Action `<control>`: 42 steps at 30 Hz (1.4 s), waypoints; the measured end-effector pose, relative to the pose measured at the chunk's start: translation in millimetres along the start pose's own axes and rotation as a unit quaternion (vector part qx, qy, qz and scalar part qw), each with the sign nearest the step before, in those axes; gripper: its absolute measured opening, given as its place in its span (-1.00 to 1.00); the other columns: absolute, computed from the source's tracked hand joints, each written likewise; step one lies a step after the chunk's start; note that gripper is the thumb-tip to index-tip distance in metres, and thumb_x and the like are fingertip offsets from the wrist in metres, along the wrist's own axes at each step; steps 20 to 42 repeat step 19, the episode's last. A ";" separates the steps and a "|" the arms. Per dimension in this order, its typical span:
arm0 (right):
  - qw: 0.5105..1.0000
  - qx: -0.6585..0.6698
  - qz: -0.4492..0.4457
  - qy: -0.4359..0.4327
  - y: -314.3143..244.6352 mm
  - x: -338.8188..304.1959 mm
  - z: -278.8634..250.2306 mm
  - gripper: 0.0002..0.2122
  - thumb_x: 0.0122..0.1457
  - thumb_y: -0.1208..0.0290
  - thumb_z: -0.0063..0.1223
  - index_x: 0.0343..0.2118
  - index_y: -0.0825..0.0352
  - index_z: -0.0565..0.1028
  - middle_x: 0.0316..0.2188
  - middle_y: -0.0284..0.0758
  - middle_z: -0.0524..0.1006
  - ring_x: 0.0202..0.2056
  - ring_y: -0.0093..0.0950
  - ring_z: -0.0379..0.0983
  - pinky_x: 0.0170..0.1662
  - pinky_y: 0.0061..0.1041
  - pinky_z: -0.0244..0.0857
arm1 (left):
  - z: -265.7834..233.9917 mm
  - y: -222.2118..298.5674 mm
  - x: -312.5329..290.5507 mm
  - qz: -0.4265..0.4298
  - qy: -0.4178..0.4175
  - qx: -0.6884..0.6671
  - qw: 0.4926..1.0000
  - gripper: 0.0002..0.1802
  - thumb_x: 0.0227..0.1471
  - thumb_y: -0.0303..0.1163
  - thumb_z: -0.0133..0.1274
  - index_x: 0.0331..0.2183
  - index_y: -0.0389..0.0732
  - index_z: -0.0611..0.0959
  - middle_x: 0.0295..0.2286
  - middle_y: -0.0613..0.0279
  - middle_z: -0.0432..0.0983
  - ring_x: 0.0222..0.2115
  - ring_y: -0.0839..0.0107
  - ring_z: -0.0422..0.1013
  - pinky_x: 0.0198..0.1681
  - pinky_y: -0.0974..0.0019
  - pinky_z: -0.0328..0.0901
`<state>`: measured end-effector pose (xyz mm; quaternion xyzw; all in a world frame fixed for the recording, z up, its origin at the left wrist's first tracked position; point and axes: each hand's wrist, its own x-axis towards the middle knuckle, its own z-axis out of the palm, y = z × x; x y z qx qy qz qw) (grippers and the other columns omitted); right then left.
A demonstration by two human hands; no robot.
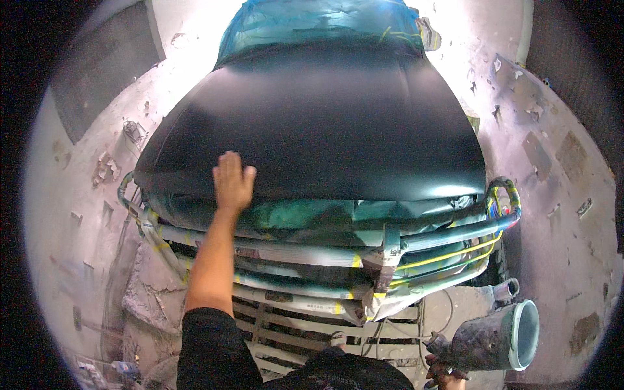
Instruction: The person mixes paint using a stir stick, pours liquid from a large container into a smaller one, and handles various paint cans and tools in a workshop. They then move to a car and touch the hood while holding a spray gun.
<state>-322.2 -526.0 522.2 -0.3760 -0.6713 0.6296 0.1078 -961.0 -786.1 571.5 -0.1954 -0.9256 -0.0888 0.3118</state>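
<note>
My left hand (pixel 233 183) reaches forward, fingers stretched out and palm down, over the front left part of a dark matte car hood (pixel 325 123). Whether the palm touches the surface or hovers just above it, I cannot tell. At the lower right, my right hand (pixel 448 376) is closed around a spray gun (pixel 440 344), its fingers partly cut off by the frame edge. A large grey cup (pixel 484 338) with a pale round rim is on the gun, tilted toward the right.
Blue film (pixel 318 23) covers the windshield. A bull bar (pixel 448 239) wrapped in paper and yellow tape crosses the car's front. Below lies a slatted floor grate (pixel 273 331) with a thin hose (pixel 448 305). Patchy, peeling walls (pixel 552 214) stand on both sides.
</note>
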 end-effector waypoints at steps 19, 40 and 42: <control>0.983 -0.125 0.129 -0.040 47.1 8.4 8.9 -0.63 0.11 0.30 0.06 -0.01 0.28 0.44 -0.37 -0.27 0.55 -0.56 -0.50 0.47 -0.67 -0.48 0.34 | -29.5 63.7 3.4 0.119 0.036 -0.095 0.988 -0.37 -0.11 -0.13 0.12 -0.04 -0.29 0.41 0.02 -0.03 0.26 0.06 0.04 0.18 0.08 0.01 0.09; 0.983 -0.125 0.129 -0.040 47.1 8.4 8.9 -0.63 0.11 0.30 0.06 -0.01 0.28 0.44 -0.37 -0.27 0.55 -0.56 -0.50 0.47 -0.67 -0.48 0.34 | -29.5 63.7 3.4 0.119 0.036 -0.095 0.988 -0.37 -0.11 -0.13 0.12 -0.04 -0.29 0.41 0.02 -0.03 0.26 0.06 0.04 0.18 0.08 0.01 0.09; 0.983 -0.125 0.129 -0.040 47.1 8.4 8.9 -0.63 0.11 0.30 0.06 -0.01 0.28 0.44 -0.37 -0.27 0.55 -0.56 -0.50 0.47 -0.67 -0.48 0.34 | -29.5 63.7 3.4 0.119 0.036 -0.095 0.988 -0.37 -0.11 -0.13 0.12 -0.04 -0.29 0.41 0.02 -0.03 0.26 0.06 0.04 0.18 0.08 0.01 0.09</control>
